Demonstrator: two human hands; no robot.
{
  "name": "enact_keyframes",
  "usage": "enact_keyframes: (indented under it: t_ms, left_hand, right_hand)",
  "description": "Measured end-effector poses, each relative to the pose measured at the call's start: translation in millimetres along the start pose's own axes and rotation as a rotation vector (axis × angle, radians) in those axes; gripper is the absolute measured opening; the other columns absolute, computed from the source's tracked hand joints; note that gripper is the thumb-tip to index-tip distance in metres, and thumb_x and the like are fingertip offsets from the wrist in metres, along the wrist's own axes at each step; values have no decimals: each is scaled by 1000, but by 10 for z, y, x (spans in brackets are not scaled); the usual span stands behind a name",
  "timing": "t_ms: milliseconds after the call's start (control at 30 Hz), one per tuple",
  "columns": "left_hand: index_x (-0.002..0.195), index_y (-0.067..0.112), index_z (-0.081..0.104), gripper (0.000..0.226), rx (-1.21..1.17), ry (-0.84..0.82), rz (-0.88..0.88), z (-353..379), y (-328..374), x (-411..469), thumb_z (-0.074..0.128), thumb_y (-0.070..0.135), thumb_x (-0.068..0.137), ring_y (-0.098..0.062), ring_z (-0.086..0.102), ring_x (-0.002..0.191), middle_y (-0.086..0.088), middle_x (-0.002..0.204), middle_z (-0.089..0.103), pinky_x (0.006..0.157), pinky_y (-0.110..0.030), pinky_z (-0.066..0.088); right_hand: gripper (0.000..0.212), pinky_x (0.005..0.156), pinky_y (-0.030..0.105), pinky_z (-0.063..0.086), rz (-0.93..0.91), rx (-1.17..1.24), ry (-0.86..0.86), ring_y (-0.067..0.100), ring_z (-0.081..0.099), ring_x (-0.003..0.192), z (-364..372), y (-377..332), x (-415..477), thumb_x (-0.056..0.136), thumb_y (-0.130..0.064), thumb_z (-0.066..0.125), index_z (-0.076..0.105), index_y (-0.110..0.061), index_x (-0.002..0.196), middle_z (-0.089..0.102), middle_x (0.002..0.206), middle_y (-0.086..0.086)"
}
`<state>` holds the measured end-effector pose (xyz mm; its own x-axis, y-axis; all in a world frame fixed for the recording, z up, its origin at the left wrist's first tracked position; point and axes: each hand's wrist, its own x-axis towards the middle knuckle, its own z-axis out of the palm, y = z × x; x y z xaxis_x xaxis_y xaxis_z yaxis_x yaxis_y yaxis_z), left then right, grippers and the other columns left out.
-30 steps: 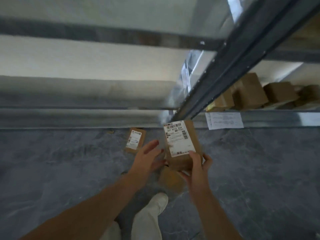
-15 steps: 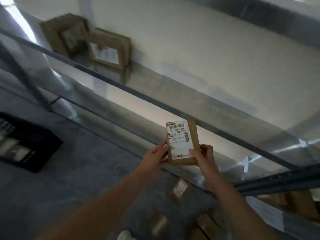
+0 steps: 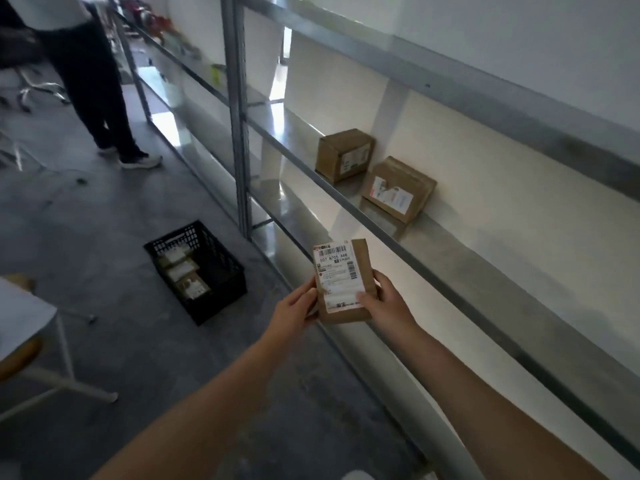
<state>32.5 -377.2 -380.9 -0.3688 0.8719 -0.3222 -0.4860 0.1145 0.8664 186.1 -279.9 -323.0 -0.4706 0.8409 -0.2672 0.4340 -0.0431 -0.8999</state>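
A small brown cardboard parcel (image 3: 343, 282) with a white barcode label facing me is held upright in front of a metal shelf (image 3: 450, 244). My left hand (image 3: 294, 306) grips its left edge with the fingers curled behind it. My right hand (image 3: 384, 301) grips the right edge, thumb pressed on the label's lower right corner. Two other brown parcels stand on the shelf beyond: one box (image 3: 344, 154) and one leaning against the wall (image 3: 398, 188).
A black plastic crate (image 3: 221, 289) holding several labelled parcels sits on the grey floor to the left. A person in dark trousers (image 3: 93, 81) stands at the far left by the shelving upright (image 3: 239, 116). A white table edge (image 3: 24, 313) is at the left.
I have lifted the parcel from near the floor up to shelf height, both hands still on it. My view has swung up and left, bringing the crate and shelf parcels into sight.
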Motion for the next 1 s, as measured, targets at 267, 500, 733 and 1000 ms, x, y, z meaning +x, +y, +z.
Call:
enact_keyframes:
  t_ms: [267, 500, 733, 1000]
  left_hand:
    - [134, 24, 57, 35, -10, 214, 36, -291, 318, 158, 51, 14, 101, -8, 73, 91, 10, 98, 76, 68, -21, 57]
    - [137, 21, 55, 38, 19, 343, 53, -251, 671, 530, 51, 14, 101, -14, 71, 97, 5, 107, 74, 84, -30, 59]
    - [132, 27, 58, 36, -4, 419, 62, -111, 824, 999, 50, 13, 101, -9, 72, 96, 8, 105, 75, 70, -20, 57]
    - [117, 35, 66, 31, -70, 564, 42, -619, 871, 1178, 55, 12, 99, -10, 72, 96, 9, 103, 76, 71, -21, 57]
  right_hand:
    - [50, 81, 22, 52, -69, 17, -174, 8, 63, 102, 366, -267, 536, 95, -8, 58, 43, -24, 140, 62, 125, -3]
    - [50, 78, 21, 54, -103, 69, -255, 14, 64, 103, 408, -458, 1191, 93, -5, 60, 46, -24, 137, 64, 123, 1]
    - [56, 90, 38, 56, -90, 21, -387, 14, 64, 106, 348, -522, 1973, 91, -8, 61, 43, -38, 134, 63, 123, -6]
    - [61, 93, 49, 54, -54, -39, -515, 20, 63, 107, 909, -696, 2348, 90, -3, 58, 39, -28, 142, 64, 123, -1]
